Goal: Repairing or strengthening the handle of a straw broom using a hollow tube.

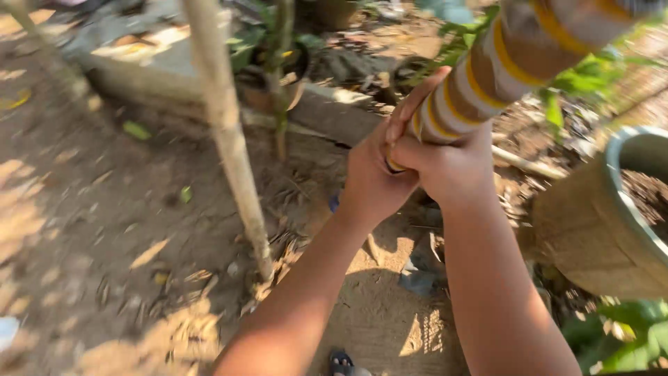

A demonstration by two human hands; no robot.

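Both my hands grip the lower end of a thick striped pole (515,56), banded white, brown and yellow, that slants up toward the top right corner. My left hand (372,177) wraps the end from the left with its thumb raised along the pole. My right hand (452,170) closes over it from the right, touching the left hand. The pole's very end is hidden between the two hands.
A thin bare wooden stake (229,132) stands in the dirt to the left. A large round pot of soil (605,223) sits at the right. Smaller potted plants (275,69) and a concrete slab (139,63) lie behind. Dry leaves cover the ground.
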